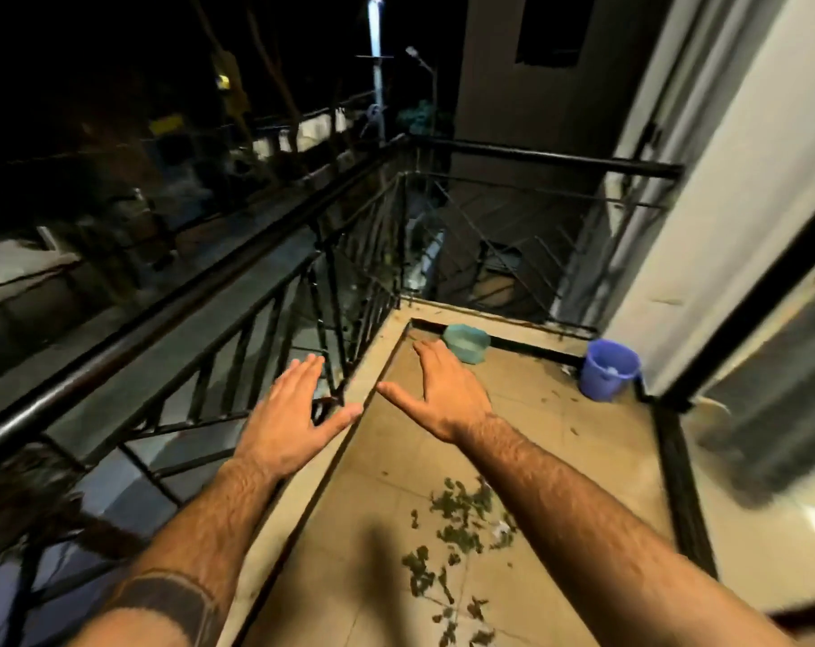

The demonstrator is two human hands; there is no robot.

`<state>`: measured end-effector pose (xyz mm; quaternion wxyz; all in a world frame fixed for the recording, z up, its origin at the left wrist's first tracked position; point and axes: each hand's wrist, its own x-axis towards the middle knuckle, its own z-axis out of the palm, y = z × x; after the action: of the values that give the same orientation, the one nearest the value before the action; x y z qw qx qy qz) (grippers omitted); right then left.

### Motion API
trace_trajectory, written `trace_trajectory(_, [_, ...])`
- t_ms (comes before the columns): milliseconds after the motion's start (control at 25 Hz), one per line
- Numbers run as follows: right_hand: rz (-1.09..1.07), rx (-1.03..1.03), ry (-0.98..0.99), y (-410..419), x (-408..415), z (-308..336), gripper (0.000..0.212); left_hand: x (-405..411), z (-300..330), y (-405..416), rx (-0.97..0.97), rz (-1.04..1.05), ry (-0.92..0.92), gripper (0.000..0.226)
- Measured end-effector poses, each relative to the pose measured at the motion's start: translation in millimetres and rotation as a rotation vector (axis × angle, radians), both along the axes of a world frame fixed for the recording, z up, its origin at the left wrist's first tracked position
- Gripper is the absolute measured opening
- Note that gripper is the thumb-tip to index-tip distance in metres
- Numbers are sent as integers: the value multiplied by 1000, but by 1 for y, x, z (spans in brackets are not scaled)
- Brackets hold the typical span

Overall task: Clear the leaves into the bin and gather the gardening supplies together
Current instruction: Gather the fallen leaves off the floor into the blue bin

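Observation:
Green leaves [461, 525] lie scattered on the tan balcony floor, below my right forearm. A blue bucket [608, 370] stands in the far right corner by the wall. A teal container [466, 343] sits at the far edge of the floor, partly hidden behind my right fingers. My left hand [293, 415] is stretched out flat, palm down, over the railing's base, holding nothing. My right hand [443, 396] is also flat with fingers straight, raised above the floor, empty.
A black metal railing [172, 315] runs along the left and far sides of the narrow balcony. A white wall and a glass door frame [741, 315] bound the right side. A few stray leaves [555, 394] lie near the bucket. It is dark beyond the railing.

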<state>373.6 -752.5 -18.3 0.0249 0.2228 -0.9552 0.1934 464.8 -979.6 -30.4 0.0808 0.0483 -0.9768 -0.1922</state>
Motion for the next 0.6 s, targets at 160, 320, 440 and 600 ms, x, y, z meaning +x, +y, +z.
trace_trajectory(160, [-157, 48, -10, 45, 11, 3, 106, -22, -6, 31, 28, -110, -30, 124])
trace_trajectory(320, [-253, 72, -52, 87, 13, 1, 105, -36, -19, 62, 4, -171, -56, 116])
trace_trajectory(440, [-290, 90, -48, 111, 14, 4, 104, -49, -19, 78, -32, -188, -62, 115])
trace_trajectory(600, [-325, 81, -35, 142, 17, 4, 100, -67, -12, 100, -83, -215, -56, 116])
